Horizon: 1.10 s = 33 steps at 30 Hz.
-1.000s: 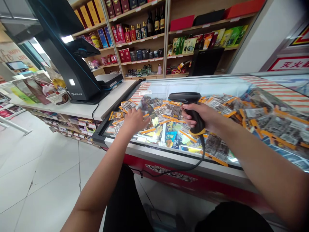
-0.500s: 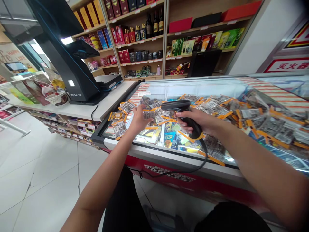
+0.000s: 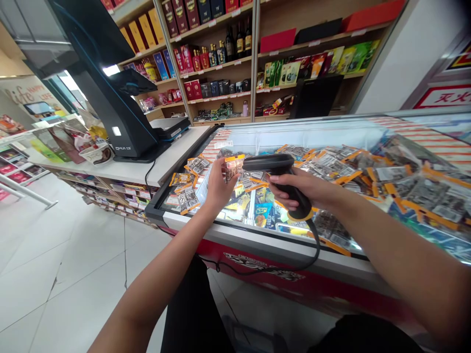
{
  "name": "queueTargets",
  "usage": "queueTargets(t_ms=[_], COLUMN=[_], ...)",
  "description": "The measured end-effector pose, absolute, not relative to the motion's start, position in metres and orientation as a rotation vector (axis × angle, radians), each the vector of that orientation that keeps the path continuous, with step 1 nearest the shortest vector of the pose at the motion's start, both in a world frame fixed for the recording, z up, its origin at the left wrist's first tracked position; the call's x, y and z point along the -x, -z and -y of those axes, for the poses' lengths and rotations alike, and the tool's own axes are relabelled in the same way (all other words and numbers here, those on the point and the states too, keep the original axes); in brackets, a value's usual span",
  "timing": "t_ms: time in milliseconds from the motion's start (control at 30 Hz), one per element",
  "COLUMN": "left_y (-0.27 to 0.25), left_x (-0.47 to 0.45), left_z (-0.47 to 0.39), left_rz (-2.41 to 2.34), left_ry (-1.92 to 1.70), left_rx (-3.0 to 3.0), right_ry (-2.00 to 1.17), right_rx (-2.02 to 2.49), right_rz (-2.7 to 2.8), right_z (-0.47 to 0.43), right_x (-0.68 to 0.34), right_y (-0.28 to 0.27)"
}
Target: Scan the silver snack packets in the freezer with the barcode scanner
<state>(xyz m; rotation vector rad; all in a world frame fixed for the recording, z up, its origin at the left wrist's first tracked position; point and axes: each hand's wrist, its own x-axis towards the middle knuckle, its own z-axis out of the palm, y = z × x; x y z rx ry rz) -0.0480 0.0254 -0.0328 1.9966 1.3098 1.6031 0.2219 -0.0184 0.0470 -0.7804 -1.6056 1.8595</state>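
Note:
My right hand [image 3: 294, 189] is wrapped round the grip of a black barcode scanner [image 3: 270, 163], its head pointing left. A cable runs from the grip's base down over the freezer's front. In my left hand [image 3: 220, 186] is a small snack packet [image 3: 234, 166] with an orange top edge, held upright just left of the scanner's head. Beneath both hands is the glass top of a chest freezer [image 3: 172, 217], with more orange-edged packets [image 3: 187, 197] lying to the left and a large heap of packets [image 3: 331, 164] to the right.
A black scale with a screen [image 3: 134, 132] stands on the white counter [image 3: 169, 166] at left, beside a paper bowl [image 3: 97, 154]. Shelves [image 3: 221, 100] of boxes and bottles line the back. The scanner cable [image 3: 257, 270] hangs in a loop along the freezer's front.
My left hand has lifted a packet off the glass and tilted it upright beside the scanner's head. My right hand keeps its hold on the scanner. The view has shifted slightly.

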Motion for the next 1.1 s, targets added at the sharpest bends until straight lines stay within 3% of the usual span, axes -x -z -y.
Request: queueTargets(t_ms=[800,1100], left_y=[0.034,0.016], left_x=[0.044,-0.032], left_z=[-0.028,-0.059], left_rz=[-1.335,-1.218], left_ry=[-1.585,-1.310], left_rx=[-1.897,-1.890], right_ry=[-1.859,-1.795], right_rx=[0.760,0.710], right_rz=[1.593,1.268], right_z=[0.016,0.000], right_x=[-0.225,-0.246], right_y=[-0.051,-0.058])
